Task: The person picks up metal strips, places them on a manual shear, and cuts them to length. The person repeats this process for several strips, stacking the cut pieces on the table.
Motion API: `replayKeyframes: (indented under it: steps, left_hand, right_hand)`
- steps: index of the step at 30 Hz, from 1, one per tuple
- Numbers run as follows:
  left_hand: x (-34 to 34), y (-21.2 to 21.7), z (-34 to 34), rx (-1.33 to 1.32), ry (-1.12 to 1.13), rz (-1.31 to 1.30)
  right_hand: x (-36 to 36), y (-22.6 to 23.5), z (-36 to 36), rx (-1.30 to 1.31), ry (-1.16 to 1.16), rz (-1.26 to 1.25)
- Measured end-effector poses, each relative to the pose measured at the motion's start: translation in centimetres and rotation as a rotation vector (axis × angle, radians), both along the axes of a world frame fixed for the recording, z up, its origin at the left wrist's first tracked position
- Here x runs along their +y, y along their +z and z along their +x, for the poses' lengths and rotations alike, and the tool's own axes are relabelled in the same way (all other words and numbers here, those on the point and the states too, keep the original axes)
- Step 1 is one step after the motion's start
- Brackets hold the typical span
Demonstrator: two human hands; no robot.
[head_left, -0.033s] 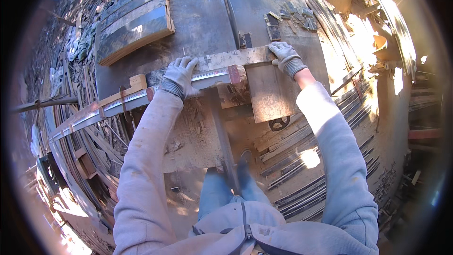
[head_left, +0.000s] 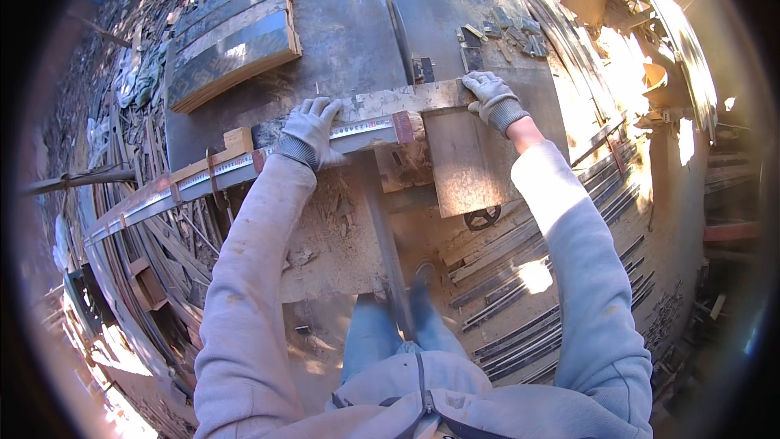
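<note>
Both gloved hands press a long narrow wooden strip [head_left: 390, 104] flat on the steel worktop [head_left: 349, 24] of what looks like a saw bench. L hand [head_left: 313, 132] lies palm-down, fingers [head_left: 318, 110] spread and laid over the strip's near edge and the measuring rail [head_left: 219, 169] just below it; not clenched, more pinning than gripping. R hand [head_left: 490, 96] sits at the strip's far right end, fingers [head_left: 475, 81] curled over its top edge, thumb side toward the body, holding it against the sliding plate [head_left: 467, 161] that lies directly below those fingers. The strip thus runs between the two sets of fingers, touching both. To do this well, as I judge it: keep even downward pressure w/ both hands so the strip can't rock or creep; keep the near edge tight to the rail along its whole length; read the scale beside the L fingers before committing. Keep fingertips off the slot [head_left: 396, 12] running away above the L fingers & between the hands, i.e. where a blade would sit, though none shows. Offcuts [head_left: 487, 32] lie scattered just beyond the R fingers; they could snag the strip, so keep it clear of them. The stacked boards [head_left: 231, 36], well up-left of the L fingers, are no hindrance.
</note>
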State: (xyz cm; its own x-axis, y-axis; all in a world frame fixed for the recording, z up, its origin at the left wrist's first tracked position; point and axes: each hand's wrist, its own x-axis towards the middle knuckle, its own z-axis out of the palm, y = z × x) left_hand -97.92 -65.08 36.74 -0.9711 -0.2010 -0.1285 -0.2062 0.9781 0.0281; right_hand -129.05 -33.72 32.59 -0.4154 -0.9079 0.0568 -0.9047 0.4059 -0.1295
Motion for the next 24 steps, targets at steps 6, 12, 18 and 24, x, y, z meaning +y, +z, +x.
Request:
replayKeyframes:
  steps: [6, 12, 18, 24]
  left_hand:
    - [-0.3, -1.5, 0.8, 0.109, -0.045, 0.017]
    - [-0.9, -1.8, 0.3, 0.107, -0.067, 0.042]
    - [-1.2, -1.6, 0.1, 0.127, -0.108, 0.094]
    - [-0.9, -0.5, 0.2, 0.029, -0.045, 0.118]
  right_hand:
    - [1.5, 0.8, 2.1, -0.016, -0.114, -0.016]
    - [9.7, 4.6, 5.8, -1.118, -0.548, -0.180]
    - [12.5, 7.8, 7.2, -1.685, -0.418, -0.442]
    - [5.2, 8.7, 4.0, -1.114, -0.342, -0.179]
